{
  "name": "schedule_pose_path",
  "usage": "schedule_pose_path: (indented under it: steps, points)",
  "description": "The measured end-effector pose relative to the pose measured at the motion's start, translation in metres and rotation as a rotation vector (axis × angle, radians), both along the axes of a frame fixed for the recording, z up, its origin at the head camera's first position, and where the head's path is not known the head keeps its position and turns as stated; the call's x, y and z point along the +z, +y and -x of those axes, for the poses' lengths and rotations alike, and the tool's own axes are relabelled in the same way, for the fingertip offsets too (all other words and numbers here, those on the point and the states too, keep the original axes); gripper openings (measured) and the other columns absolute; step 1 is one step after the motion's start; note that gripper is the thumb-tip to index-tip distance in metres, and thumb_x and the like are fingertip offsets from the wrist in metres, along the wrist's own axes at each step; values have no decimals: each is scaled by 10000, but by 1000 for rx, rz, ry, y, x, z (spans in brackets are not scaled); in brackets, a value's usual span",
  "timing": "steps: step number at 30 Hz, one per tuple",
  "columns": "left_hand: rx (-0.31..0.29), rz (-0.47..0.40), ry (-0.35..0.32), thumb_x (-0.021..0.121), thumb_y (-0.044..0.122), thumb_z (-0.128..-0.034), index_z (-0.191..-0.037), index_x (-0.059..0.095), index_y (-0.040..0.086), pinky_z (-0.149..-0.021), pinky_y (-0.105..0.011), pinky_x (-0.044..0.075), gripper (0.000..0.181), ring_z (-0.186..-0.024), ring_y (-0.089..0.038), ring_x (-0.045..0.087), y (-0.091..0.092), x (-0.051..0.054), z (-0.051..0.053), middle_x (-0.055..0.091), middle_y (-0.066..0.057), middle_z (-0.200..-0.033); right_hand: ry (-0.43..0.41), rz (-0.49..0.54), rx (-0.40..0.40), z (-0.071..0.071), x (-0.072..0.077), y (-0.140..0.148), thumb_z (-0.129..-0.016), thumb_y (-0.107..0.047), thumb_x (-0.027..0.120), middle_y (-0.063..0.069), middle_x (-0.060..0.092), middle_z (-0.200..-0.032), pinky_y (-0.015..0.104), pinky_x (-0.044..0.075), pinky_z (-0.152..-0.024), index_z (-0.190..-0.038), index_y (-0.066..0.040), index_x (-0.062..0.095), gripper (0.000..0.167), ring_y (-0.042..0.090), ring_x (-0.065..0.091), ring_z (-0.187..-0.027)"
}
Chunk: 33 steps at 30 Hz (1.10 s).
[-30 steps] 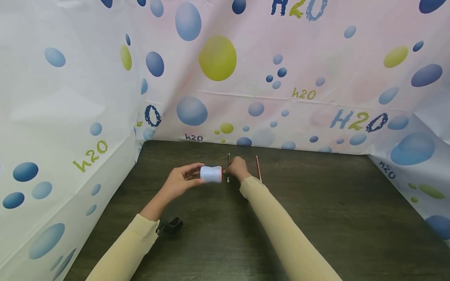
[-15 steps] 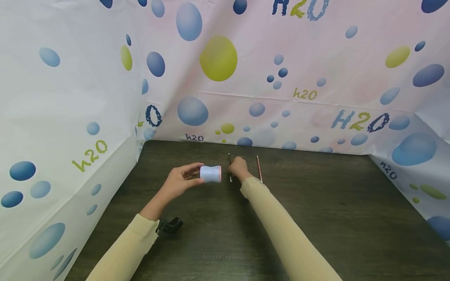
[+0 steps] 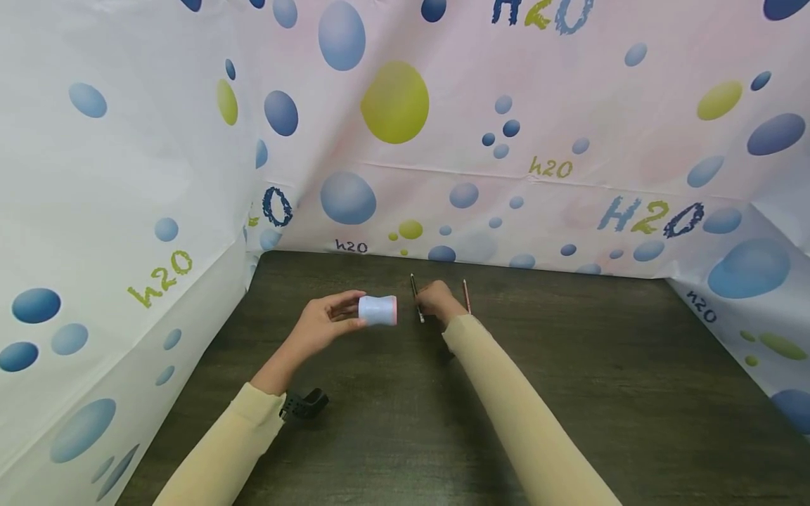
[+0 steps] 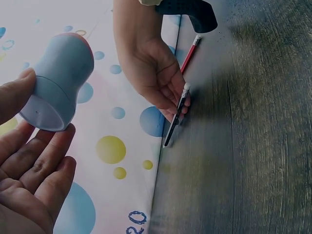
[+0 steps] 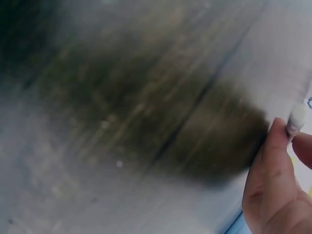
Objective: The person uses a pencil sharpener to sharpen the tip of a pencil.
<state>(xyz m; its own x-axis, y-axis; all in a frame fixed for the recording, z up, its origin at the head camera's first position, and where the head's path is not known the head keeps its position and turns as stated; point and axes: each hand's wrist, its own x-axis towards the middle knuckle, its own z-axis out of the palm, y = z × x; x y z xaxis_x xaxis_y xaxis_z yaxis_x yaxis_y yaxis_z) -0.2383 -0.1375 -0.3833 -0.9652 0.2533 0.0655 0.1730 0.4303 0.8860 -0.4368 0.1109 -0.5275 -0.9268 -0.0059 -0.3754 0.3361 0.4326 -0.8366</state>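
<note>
Bubble-printed sheeting backs your dark wood-grain table, near whose far edge your right hand pinches the black pencil between thumb and fingers; whether it touches the tabletop, you cannot tell. Just left, your left hand grips a waisted pale-blue container sideways, pink end toward the pencil. Rightward lies a red pencil.

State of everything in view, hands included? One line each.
Light-blue waisted container: held on its side, pink-red end toward the right hand.
Left hand: gripping the container.
Right hand: pinching the black pencil.
Black pencil: held; table contact unclear.
Red pencil: lying on the table, partly hidden in head view.
Backdrop: upright, creased.
</note>
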Motion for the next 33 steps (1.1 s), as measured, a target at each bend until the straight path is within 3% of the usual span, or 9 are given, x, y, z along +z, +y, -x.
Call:
schedule_pose_path:
  steps: [3, 4, 6, 8, 15, 17, 19, 25, 33]
  points:
    - [6, 2, 2, 733, 155, -954, -1422, 580, -10, -1097, -507, 521, 519, -1305, -421, 618, 0, 1, 0, 588, -274, -1446, -12, 77, 5, 64, -79, 13, -821, 69, 681, 173, 704, -1241, 393, 651, -732, -1185, 20, 736, 372, 265, 747, -872]
    - [7, 1, 1, 733, 156, -954, -1422, 580, -9, -1097, -508, 521, 520, -1305, -420, 618, -1, 1, 0, 588, -272, -1446, -25, 89, -1, 76, -93, 15, -833, 73, 685, 153, 699, -1272, 402, 651, -757, -1232, -1, 723, 408, 253, 749, -897]
    - [8, 2, 2, 733, 156, -954, -1422, 580, -9, -1098, -512, 519, 519, -1304, -422, 618, -1, 2, 0, 591, -273, -1442, -27, 119, -1, 89, -108, 18, -843, 89, 679, 157, 712, -1232, 406, 646, -729, -1263, -12, 707, 432, 238, 748, -858]
    - [7, 2, 2, 732, 156, -954, -1419, 582, -12, -1100, -515, 517, 516, -1304, -424, 618, -1, 2, 0, 592, -274, -1440, -21, 138, -24, 88, -107, 17, -871, 97, 634, 161, 719, -1170, 412, 644, -726, -1300, -3, 677, 443, 236, 751, -853]
    - [2, 2, 7, 729, 142, -954, -1420, 579, -16, -1104, -521, 511, 515, -1311, -428, 612, -2, 2, 1, 586, -276, -1447, -30, 230, -36, 27, -27, 10, -946, 139, 522, 164, 688, -1043, 383, 632, -787, -1316, 57, 624, 392, 236, 733, -903]
    - [2, 2, 9, 728, 141, -955, -1420, 578, -15, -1104, -519, 511, 513, -1315, -426, 609, -2, 3, 2, 580, -273, -1456, -24, 237, -52, 31, -26, 9, -913, 160, 561, 183, 674, -1004, 376, 631, -751, -1317, 100, 601, 410, 232, 730, -860]
    - [-1, 3, 12, 726, 139, -956, -1421, 577, -15, -1104, -518, 511, 512, -1319, -427, 606, -2, 3, 2, 575, -271, -1462, -48, 226, -95, 19, -8, 5, -931, 145, 565, 169, 674, -1104, 372, 632, -815, -1393, 71, 563, 469, 221, 729, -928]
    - [-4, 5, 16, 721, 135, -960, -1430, 570, -10, -1107, -517, 509, 514, -1320, -430, 603, -2, 3, 2, 571, -268, -1467, -74, 228, -133, -59, 94, -10, -1017, 129, 414, 232, 582, -1375, 410, 552, -1066, -1512, 63, 433, 500, 265, 652, -1174]
    - [-5, 11, -1, 717, 136, -964, -1433, 568, -8, -1093, -506, 524, 512, -1315, -418, 611, -2, 1, 0, 571, -267, -1468, -72, 284, -107, -81, 110, -9, -1020, 128, 359, 267, 538, -1463, 439, 480, -1161, -1528, 62, 408, 515, 317, 588, -1285]
